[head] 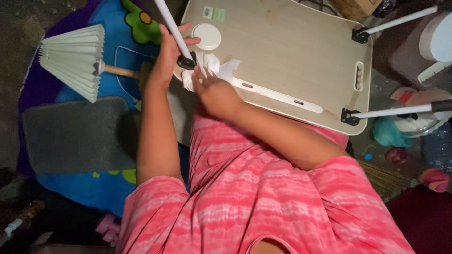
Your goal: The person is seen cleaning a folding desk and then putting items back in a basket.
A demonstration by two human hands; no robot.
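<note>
Overhead, a person in a pink striped dress is bending over a small folding lap table that is lying upside down, its pale wood-look underside facing up. Its left hand is closing around a white table leg at about eleven o'clock of the tabletop, just above the black hinge bracket. The right hand is resting with fingers loosely spread on a crumpled white tissue, pressing it against the table's near corner beside that bracket; whether it is pinching the tissue is hard to tell. A round white cup holder disc is sitting just beyond the tissue. Two more white legs are sticking out at two and three o'clock from black brackets. Around the table the dim floor is looking cluttered: a pleated white lampshade on a wooden stem is lying at nine o'clock on a blue cartoon-print mat, a grey pad is lying below it, and a teal cloth and a straw broom are lying at four o'clock
</note>
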